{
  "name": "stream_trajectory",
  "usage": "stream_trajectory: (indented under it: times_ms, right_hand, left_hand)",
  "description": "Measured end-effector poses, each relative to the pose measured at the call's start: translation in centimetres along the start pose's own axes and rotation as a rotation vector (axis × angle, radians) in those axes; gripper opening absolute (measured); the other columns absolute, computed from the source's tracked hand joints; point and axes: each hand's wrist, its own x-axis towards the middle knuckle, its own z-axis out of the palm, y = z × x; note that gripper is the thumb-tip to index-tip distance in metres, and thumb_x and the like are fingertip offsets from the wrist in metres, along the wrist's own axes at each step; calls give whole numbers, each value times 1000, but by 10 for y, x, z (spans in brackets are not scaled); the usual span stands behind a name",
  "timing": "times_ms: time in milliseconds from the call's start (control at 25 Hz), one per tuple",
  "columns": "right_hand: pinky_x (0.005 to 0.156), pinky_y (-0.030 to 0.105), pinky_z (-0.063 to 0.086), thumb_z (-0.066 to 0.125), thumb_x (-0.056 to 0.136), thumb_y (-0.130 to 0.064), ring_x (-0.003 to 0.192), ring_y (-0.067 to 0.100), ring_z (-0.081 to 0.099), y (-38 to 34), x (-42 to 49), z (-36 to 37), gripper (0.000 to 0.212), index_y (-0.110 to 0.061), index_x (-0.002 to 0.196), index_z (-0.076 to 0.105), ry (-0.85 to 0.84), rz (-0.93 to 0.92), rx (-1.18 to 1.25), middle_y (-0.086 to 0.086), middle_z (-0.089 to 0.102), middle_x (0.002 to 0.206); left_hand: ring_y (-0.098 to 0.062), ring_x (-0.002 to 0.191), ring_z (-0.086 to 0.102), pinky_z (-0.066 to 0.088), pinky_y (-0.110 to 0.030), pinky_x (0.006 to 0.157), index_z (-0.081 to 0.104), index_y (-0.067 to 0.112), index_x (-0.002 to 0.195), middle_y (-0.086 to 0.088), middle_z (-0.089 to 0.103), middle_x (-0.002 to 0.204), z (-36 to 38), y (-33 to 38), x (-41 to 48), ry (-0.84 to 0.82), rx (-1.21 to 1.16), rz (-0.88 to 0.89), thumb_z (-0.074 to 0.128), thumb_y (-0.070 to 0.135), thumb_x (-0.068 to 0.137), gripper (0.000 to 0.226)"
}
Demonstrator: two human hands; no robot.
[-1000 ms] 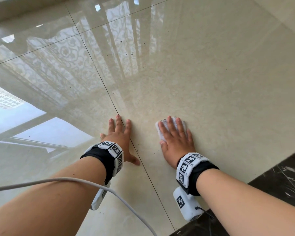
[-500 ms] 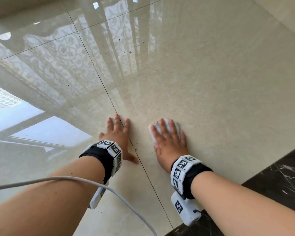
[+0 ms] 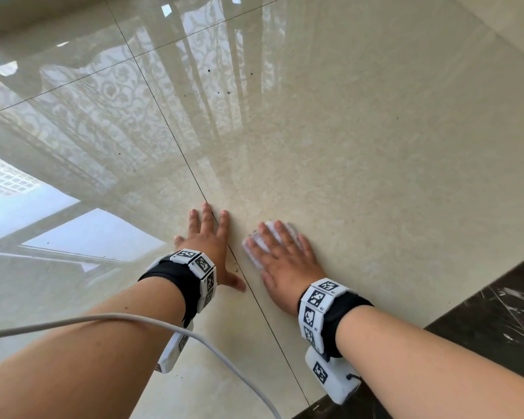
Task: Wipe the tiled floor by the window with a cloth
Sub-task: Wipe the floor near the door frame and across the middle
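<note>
Glossy beige tiled floor (image 3: 375, 146) fills your view, with curtain and window reflected across its far and left parts. Dark marble strip (image 3: 496, 328) at near right. White cable (image 3: 118, 317) crosses over your left forearm. Your left hand (image 3: 208, 240) lies flat, fingers spread, straddling a grout line (image 3: 170, 131). Your right hand (image 3: 285, 261), just right of it, presses palm-down with straight, spread fingers on the white cloth (image 3: 254, 255), which shows between and beyond them. Dark specks (image 3: 228, 92) dot the far tiles.

The floor (image 3: 375, 146) is of glossy beige tiles with thin joints. A white cloth (image 3: 252, 252) lies on it under the flat right hand (image 3: 285, 261). The left hand (image 3: 208, 246) rests flat just beside it. Some small dark specks (image 3: 228, 92) lie farther away.
</note>
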Motion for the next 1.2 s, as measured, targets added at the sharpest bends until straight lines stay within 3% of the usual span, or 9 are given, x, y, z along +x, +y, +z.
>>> stream_trajectory:
  times_ms: [280, 440, 520, 800, 1000, 1120, 1200]
  right_hand:
    - [119, 46, -3, 29, 100, -39, 146, 18, -24, 106, -24, -11, 65, -42, 151, -11, 122, 584, 115, -11, -25, 159]
    - [118, 48, -4, 25, 101, -39, 145, 19, -27, 111, -32, -4, 63, -43, 150, -15, 130, 697, 165, -11, -27, 158]
    - [117, 50, -4, 26, 101, -38, 144, 20, -28, 98, -31, -2, 64, -43, 149, -16, 131, 664, 172, -11, -29, 157]
    - [108, 45, -25, 23, 99, -36, 128, 13, -48, 12, -43, 31, 63, -43, 149, -16, 17, 213, 87, -16, -47, 140]
    - [108, 43, -27, 23, 101, -38, 127, 13, -50, 8, -47, 27, 60, -44, 150, -12, -91, 20, 14, -18, -44, 142]
    - [108, 40, -27, 24, 101, -38, 127, 11, -49, 20, -48, 23, 61, -45, 149, -13, -113, -10, -13, -18, -43, 143]
    - [110, 40, -23, 24, 100, -38, 133, 12, -44, 34, -49, 20, 64, -45, 149, -15, -73, 79, -5, -18, -45, 141]
  left_hand:
    - [-34, 145, -27, 18, -61, 116, -30, 24, 148, -9, -39, 154, 3, 23, 7, -28, 37, 62, 79, 77, 46, 158]
    - [-34, 145, -27, 18, -61, 116, -30, 24, 148, -9, -39, 154, 2, 36, 12, -31, 67, 92, 79, 77, 47, 158]
    - [-34, 145, -27, 19, -61, 116, -30, 24, 148, -9, -39, 154, 1, 37, 13, -31, 72, 91, 80, 76, 46, 159]
    - [-33, 145, -27, 19, -60, 116, -29, 24, 149, -8, -38, 154, 15, 20, 7, -43, 59, 58, 79, 78, 44, 160]
    - [-34, 145, -27, 18, -59, 116, -31, 23, 147, -8, -39, 153, 18, 14, 7, -37, 45, 49, 77, 80, 44, 160]
    - [-34, 145, -27, 18, -59, 116, -31, 24, 148, -9, -39, 154, 21, 11, 3, -36, 23, 48, 78, 79, 44, 160]
    - [-33, 145, -27, 18, -59, 116, -31, 24, 148, -8, -39, 154, 24, 8, 1, -35, 8, 45, 78, 79, 44, 160]
